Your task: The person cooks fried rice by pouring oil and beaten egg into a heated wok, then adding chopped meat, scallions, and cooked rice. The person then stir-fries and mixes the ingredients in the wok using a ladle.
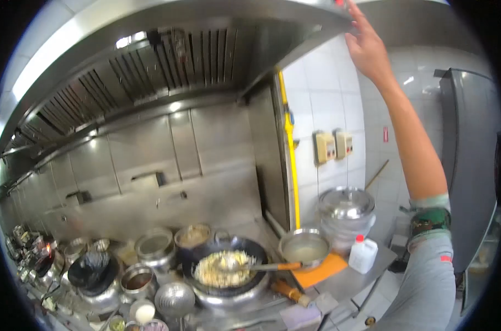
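Observation:
My right hand (368, 49) reaches up at the top right, fingers stretched out along the front corner of the steel exhaust hood (316, 34). Beside the fingertips is a small red thing (340, 2), cut off by the frame's top edge, so whether I touch it is unclear. My left hand is out of view. Below stands a black wok (259, 249) with what looks like fried rice (220, 276). A ladle (270, 267) lies in it, its handle resting across the right rim.
Right of the wok are a metal pot (305, 234), an orange board (323, 271), a white jug (363, 257) and a lidded container (347, 205). A perforated strainer (174, 299) and second wok (92, 276) stand left. A yellow pipe (293, 171) runs down the wall.

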Demonstrator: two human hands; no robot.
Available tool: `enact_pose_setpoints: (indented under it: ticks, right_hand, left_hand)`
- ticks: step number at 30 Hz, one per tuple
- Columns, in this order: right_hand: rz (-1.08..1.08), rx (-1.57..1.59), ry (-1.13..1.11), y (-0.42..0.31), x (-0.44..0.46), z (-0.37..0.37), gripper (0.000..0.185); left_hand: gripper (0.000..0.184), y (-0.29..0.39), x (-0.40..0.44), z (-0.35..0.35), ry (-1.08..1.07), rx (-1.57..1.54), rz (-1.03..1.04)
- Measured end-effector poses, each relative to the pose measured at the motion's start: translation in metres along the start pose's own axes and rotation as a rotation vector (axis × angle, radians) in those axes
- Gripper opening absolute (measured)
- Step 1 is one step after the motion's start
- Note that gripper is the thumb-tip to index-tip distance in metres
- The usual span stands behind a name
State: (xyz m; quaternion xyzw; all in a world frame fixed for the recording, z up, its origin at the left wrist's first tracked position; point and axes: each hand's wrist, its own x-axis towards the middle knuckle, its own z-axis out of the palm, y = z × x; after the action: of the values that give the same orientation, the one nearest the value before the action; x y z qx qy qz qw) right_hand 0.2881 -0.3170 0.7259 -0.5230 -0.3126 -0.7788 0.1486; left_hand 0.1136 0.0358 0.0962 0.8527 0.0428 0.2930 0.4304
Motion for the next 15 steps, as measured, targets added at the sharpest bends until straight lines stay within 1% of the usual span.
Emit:
enact_pose_setpoints:
  ticks: [1,2,3,4,5,6,7,8,9,10,12,13,14,15]
  right_hand:
    - [0.045,0.122,-0.088,-0.023,-0.037,-0.006,0.065]
    - [0.099,0.257,-0.181,-0.05,-0.08,-0.012,0.063]
    - [0.191,0.465,-0.452,-0.08,-0.134,-0.027,0.053]
    - [0.387,0.638,-0.926,-0.12,-0.186,-0.054,0.044]
    - [0.074,0.806,-1.194,-0.149,-0.228,-0.059,0.04]
    - [0.162,1.248,-1.604,-0.17,-0.291,-0.057,0.04]
    - [0.275,1.469,-1.801,-0.191,-0.358,-0.056,0.039]
    - [0.562,1.466,-2.059,-0.216,-0.435,-0.057,0.043]
    - [1.254,1.512,-1.937,-0.235,-0.511,-0.062,0.047]
    - [1.925,1.457,-1.72,-0.246,-0.564,-0.064,0.052]
    - [2.273,0.996,-1.302,-0.26,-0.6,-0.04,0.062]
    - [2.269,0.951,-1.109,-0.262,-0.61,-0.022,0.063]
    - [2.261,0.897,-0.919,-0.265,-0.615,-0.003,0.065]
    - [2.218,0.941,-0.794,-0.27,-0.612,0.022,0.062]
  left_hand:
    - [0.024,0.001,-0.003,0.002,0.038,-0.022,0.04]
    - [0.025,0.006,-0.008,-0.001,-0.009,0.02,-0.055]
    - [0.028,0.012,-0.014,-0.007,-0.057,0.065,-0.157]
    - [0.027,0.022,-0.015,-0.01,-0.042,-0.007,-0.205]
    - [0.026,0.026,-0.02,-0.01,-0.012,-0.075,-0.243]
    - [0.026,0.021,-0.028,-0.01,-0.027,-0.058,-0.293]
    - [0.026,0.016,-0.029,-0.009,-0.026,-0.044,-0.328]
    - [0.027,0.011,-0.03,-0.014,-0.018,-0.027,-0.353]
    - [0.028,0.008,-0.028,-0.019,-0.031,0.01,-0.365]
    - [0.028,0.01,-0.023,-0.022,-0.025,0.043,-0.349]
    - [0.028,0.019,-0.003,-0.035,0.004,0.119,-0.31]
    - [0.029,0.033,0.017,-0.042,0.004,0.146,-0.264]
    - [0.031,0.02,0.03,-0.039,0.0,0.234,-0.173]
    - [0.032,0.031,0.052,-0.04,-0.022,0.189,-0.236]
